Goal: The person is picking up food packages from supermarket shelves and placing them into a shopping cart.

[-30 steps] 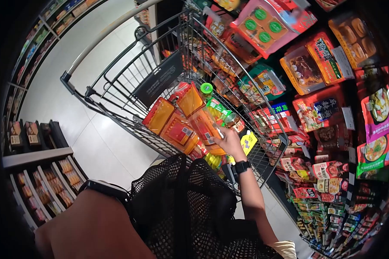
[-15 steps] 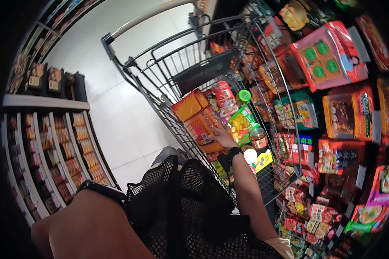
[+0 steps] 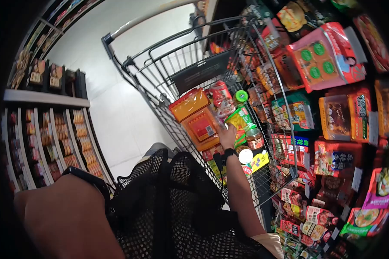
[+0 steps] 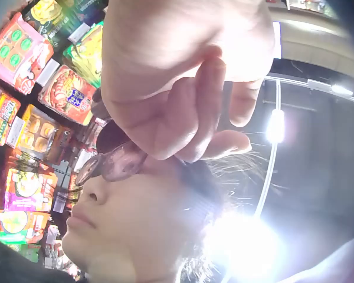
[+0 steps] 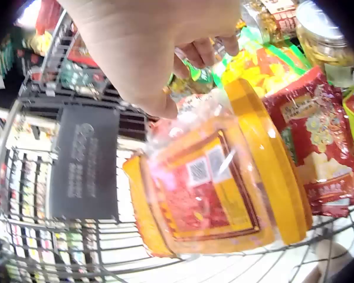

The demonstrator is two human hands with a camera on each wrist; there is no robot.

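My right hand (image 3: 226, 134) reaches into a wire shopping cart (image 3: 272, 69) and grips the near edge of an orange box (image 3: 201, 127) wrapped in clear film. In the right wrist view the fingers (image 5: 206, 50) curl over the top of this orange box (image 5: 212, 188), which stands on edge against the cart's wire side. A second orange box (image 3: 189, 103) lies just behind it. My left hand (image 4: 183, 88) is raised near the face with its fingers curled into the palm and nothing visible in them. A black mesh bag (image 3: 173, 207) hangs close below the camera.
Also in the cart are a red pack (image 3: 222, 97), a green-capped bottle (image 3: 242, 96), a yellow-green bag (image 3: 242, 121) and a jar (image 3: 255, 138). Shelves of snack packs (image 3: 332, 108) press close on the right. More shelves (image 3: 43, 138) line the left, across pale floor tiles (image 3: 116, 121).
My right hand has shifted a little further into the cart, and the orange box now stands more upright. My left forearm has sunk lower in the head view.
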